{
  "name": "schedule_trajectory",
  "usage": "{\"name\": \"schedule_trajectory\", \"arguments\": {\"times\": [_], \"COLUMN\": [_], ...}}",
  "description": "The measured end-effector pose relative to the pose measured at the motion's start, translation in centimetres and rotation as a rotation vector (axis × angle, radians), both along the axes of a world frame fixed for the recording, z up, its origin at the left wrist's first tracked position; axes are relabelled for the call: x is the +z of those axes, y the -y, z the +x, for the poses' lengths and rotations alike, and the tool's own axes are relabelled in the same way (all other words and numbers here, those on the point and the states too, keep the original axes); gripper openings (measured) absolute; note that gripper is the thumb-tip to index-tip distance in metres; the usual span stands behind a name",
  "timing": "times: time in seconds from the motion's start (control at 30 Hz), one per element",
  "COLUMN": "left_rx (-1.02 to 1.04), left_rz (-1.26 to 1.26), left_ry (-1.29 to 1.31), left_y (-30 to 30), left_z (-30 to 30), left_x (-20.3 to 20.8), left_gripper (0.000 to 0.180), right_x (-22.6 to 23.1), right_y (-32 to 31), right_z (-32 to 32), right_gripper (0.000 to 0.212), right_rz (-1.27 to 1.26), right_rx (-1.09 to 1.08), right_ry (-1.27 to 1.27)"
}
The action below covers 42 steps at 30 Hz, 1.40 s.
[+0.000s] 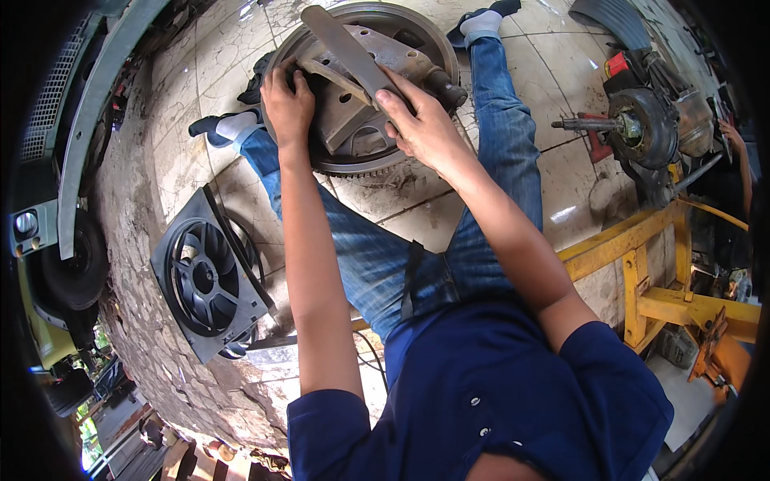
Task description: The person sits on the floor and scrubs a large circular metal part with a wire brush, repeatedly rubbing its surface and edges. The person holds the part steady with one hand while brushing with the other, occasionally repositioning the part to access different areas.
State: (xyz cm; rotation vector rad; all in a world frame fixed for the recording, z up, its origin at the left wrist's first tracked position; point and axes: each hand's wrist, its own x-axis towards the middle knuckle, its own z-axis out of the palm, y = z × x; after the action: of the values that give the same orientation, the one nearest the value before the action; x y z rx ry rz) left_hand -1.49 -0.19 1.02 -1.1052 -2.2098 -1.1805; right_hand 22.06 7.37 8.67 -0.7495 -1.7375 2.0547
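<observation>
A large round metal flywheel (365, 166) with a toothed rim lies on the tiles between my spread legs. On top of it sits a worn, angular metal bracket (393, 50) with several holes and a round stub at its right end. My left hand (289, 104) is at the bracket's left side, fingers curled and closed on its edge; the fingertips are partly hidden. My right hand (425, 128) is closed round the lower end of a long flat metal blade (341, 46) with a rounded tip. The blade slants up and left across the bracket; its gripped end is hidden.
To the left lies a black radiator fan (204, 276) in a square shroud. A yellow metal frame (609, 244) stands at right, below a gearbox-like assembly (642, 128) with a protruding shaft. Another person's arm (736, 148) shows at the far right. A vehicle (48, 216) borders the left.
</observation>
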Motion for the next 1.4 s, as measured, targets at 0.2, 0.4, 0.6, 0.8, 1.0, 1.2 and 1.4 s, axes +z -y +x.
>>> {"name": "schedule_trajectory", "arguments": {"times": [0.2, 0.4, 0.6, 0.8, 1.0, 1.2, 1.4], "left_rx": [-0.005, 0.012, -0.001, 0.008, 0.014, 0.015, 0.03], "left_rz": [-0.002, -0.019, -0.023, -0.019, -0.011, -0.014, -0.039], "left_ry": [-0.027, 0.004, -0.017, -0.048, -0.033, -0.036, 0.021], "left_y": [0.3, -0.1, 0.2, 0.3, -0.2, 0.4, 0.0], "left_z": [-0.3, 0.1, -0.2, -0.2, 0.3, 0.0, 0.2], "left_x": [-0.1, 0.1, 0.1, -0.2, 0.3, 0.0, 0.1], "left_gripper": [0.027, 0.027, 0.027, 0.027, 0.026, 0.026, 0.028], "right_x": [-0.8, 0.8, 0.2, -0.4, 0.0, -1.0, -1.2], "right_y": [0.8, 0.1, -0.5, -0.2, -1.0, -0.4, -1.4], "right_z": [2.8, 0.7, 0.7, 3.1, -0.2, 2.1, 0.8], "right_gripper": [0.055, 0.057, 0.059, 0.061, 0.062, 0.055, 0.058], "right_rz": [0.074, -0.045, -0.122, -0.017, 0.062, 0.187, 0.074], "right_rx": [0.003, 0.006, 0.032, 0.02, -0.051, -0.055, -0.045], "right_ry": [0.052, 0.017, 0.003, 0.074, 0.068, 0.141, 0.018]}}
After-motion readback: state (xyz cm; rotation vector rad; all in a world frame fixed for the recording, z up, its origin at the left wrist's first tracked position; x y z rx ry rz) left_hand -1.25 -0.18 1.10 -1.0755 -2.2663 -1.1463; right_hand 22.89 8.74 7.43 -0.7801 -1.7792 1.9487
